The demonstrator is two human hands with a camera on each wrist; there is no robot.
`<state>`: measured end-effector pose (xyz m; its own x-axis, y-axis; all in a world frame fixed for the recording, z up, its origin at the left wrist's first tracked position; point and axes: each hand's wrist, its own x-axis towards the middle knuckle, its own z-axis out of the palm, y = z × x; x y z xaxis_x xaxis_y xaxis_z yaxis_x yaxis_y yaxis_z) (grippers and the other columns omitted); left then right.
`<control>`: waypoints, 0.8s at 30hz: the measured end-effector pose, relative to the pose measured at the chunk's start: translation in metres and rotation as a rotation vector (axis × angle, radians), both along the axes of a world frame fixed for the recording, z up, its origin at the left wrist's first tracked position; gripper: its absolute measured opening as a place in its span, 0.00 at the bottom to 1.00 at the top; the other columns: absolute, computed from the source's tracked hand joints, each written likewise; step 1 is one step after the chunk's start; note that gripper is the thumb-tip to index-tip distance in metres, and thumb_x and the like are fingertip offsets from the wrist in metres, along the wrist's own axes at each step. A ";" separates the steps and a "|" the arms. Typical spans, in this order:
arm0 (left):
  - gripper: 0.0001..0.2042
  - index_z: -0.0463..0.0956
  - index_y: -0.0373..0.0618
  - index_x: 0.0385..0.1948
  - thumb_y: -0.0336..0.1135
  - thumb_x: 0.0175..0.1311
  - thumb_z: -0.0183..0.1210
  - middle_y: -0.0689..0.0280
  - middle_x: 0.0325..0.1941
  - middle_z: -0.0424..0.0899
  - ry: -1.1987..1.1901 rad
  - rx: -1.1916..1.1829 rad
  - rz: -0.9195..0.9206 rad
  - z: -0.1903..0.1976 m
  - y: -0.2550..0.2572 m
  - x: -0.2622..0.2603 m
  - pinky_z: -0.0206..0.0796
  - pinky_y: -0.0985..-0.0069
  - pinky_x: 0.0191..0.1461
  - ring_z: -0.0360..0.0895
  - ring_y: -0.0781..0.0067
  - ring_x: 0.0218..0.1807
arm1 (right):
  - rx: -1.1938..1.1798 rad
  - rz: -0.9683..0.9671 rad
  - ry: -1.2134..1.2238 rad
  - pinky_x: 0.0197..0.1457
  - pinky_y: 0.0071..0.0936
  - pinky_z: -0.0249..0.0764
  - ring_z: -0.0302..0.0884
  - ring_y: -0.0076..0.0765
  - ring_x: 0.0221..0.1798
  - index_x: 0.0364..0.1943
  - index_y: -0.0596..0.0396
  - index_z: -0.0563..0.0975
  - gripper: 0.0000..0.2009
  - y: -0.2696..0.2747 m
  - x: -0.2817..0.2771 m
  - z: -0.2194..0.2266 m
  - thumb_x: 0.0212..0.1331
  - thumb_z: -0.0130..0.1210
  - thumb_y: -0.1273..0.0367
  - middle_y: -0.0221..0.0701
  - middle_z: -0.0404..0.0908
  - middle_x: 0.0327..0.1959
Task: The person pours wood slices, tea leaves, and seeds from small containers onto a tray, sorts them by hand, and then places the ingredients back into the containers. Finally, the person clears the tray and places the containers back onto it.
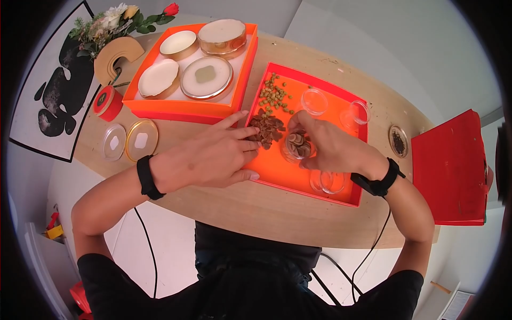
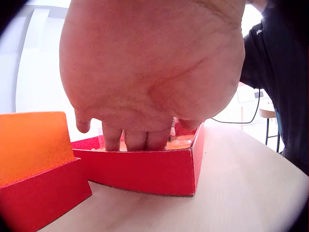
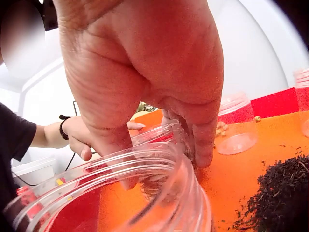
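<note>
A shallow orange tray with a red rim (image 1: 277, 170) lies on the wooden table. My left hand (image 1: 246, 143) reaches over its near-left edge, straight fingertips touching a pile of brown pieces (image 1: 269, 128), thumb out by the rim. From the left wrist view the left hand (image 2: 145, 87) fills the frame, its fingers dipping behind the red tray wall (image 2: 145, 169). My right hand (image 1: 308, 140) grips a small clear jar (image 1: 295, 146) partly filled with brown slices. In the right wrist view its fingers (image 3: 203, 140) and thumb curl round that jar's rim (image 3: 161, 137).
Green beads (image 1: 274, 96) and three empty clear jars (image 1: 314, 101) (image 1: 358, 113) (image 1: 326, 181) share the tray; dark shreds (image 3: 280, 193) show close by. Behind stands an orange box (image 1: 176, 109) of round tins. Two lids (image 1: 128, 141), a red tin (image 1: 108, 102) and a red lid (image 1: 450, 170) flank it.
</note>
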<state>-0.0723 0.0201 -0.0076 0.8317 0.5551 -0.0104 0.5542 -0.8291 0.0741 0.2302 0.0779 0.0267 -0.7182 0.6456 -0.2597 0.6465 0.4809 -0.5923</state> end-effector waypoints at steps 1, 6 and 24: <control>0.24 0.87 0.40 0.58 0.54 0.82 0.60 0.63 0.65 0.91 -0.020 -0.026 0.002 0.002 -0.002 0.000 0.44 0.44 0.95 0.74 0.60 0.81 | 0.009 0.003 0.041 0.70 0.45 0.82 0.83 0.56 0.69 0.66 0.61 0.71 0.33 0.001 0.001 -0.001 0.54 0.73 0.77 0.47 0.83 0.62; 0.23 0.89 0.40 0.55 0.54 0.82 0.60 0.65 0.61 0.92 0.036 -0.124 0.004 0.017 -0.007 0.000 0.45 0.44 0.95 0.75 0.60 0.80 | 0.088 0.062 0.067 0.58 0.48 0.84 0.86 0.59 0.58 0.67 0.57 0.73 0.32 -0.003 0.000 0.014 0.55 0.70 0.78 0.50 0.82 0.58; 0.24 0.90 0.42 0.53 0.56 0.81 0.61 0.66 0.62 0.92 0.019 -0.055 0.010 0.003 -0.008 -0.003 0.44 0.46 0.95 0.74 0.59 0.80 | 0.436 0.357 -0.218 0.55 0.44 0.81 0.80 0.52 0.61 0.48 0.57 0.78 0.14 -0.025 -0.029 0.004 0.58 0.66 0.79 0.42 0.80 0.53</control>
